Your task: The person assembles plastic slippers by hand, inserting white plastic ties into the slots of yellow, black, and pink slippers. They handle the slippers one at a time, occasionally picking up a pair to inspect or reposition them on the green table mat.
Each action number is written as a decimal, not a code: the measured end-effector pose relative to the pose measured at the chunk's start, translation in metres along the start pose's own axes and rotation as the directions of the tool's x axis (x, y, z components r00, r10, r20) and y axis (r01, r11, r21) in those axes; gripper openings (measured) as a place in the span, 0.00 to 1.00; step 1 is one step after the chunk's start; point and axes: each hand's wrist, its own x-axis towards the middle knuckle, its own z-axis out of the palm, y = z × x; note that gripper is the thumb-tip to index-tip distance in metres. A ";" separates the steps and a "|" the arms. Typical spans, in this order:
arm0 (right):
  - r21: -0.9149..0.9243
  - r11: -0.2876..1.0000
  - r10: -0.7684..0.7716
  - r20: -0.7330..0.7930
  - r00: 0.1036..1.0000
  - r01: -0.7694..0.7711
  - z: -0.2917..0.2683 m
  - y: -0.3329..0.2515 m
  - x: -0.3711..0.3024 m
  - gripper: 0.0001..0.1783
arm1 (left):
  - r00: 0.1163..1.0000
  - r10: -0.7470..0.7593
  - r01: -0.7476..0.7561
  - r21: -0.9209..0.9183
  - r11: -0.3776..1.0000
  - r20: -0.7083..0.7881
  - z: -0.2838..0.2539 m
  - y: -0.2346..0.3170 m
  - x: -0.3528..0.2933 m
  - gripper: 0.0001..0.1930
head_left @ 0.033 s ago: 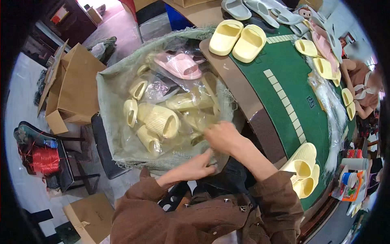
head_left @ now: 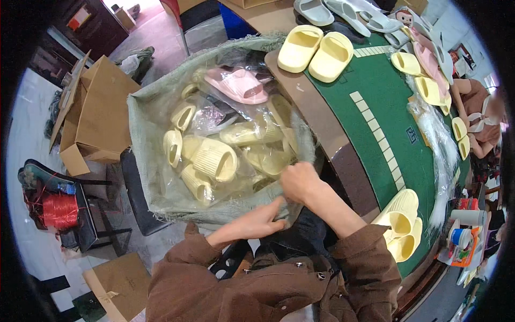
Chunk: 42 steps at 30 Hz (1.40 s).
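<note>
A large pale-green woven sack (head_left: pixel 140 126) stands before me, its mouth wide. Inside lie several slippers in clear plastic bags, mostly pale yellow, such as one ribbed yellow slipper (head_left: pixel 214 159), with a pink slipper (head_left: pixel 236 85) at the far side. My right hand (head_left: pixel 301 182) is closed on the sack's rim at the near right corner. Just left of it, my left hand (head_left: pixel 260 220) holds the near rim, its index finger and thumb on either side of the fabric. Some of its fingertips are hidden.
Right of the sack, a green-topped table (head_left: pixel 359 139) carries a yellow slipper pair (head_left: pixel 316 52), another yellow pair (head_left: pixel 399 225), grey slippers and plastic wrap (head_left: pixel 435 150). A person (head_left: pixel 477 115) works at its far side. Left are cardboard boxes (head_left: pixel 104 112) and a chair (head_left: pixel 59 206) with red twine.
My right hand, blurred before, has shifted slightly right and stands sharper on the rim. The sack's right edge has moved a little outward. My left hand has hardly moved.
</note>
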 end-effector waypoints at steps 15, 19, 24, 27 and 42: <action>0.102 0.943 -0.330 0.138 0.934 0.318 0.024 0.008 -0.028 0.29 | 0.972 0.107 -0.027 0.353 0.935 -0.210 -0.130 0.002 -0.029 0.24; 0.035 0.903 -0.428 0.153 0.891 0.428 -0.008 0.011 -0.058 0.35 | 0.963 -0.038 0.215 0.669 0.712 -0.268 -0.213 -0.054 -0.029 0.51; -0.186 0.925 -0.371 -0.241 0.897 0.332 0.037 -0.006 -0.061 0.05 | 0.940 -0.324 0.312 0.657 0.686 -0.108 -0.212 -0.114 0.005 0.67; -0.102 0.942 -0.334 -0.390 0.858 0.320 0.037 0.003 -0.069 0.05 | 0.922 -0.374 0.333 0.703 0.628 -0.102 -0.187 -0.092 0.029 0.65; 0.053 0.833 -0.386 -0.659 0.646 0.551 0.023 0.004 -0.092 0.06 | 0.846 0.363 -0.485 0.846 0.221 0.391 -0.009 -0.228 0.107 0.37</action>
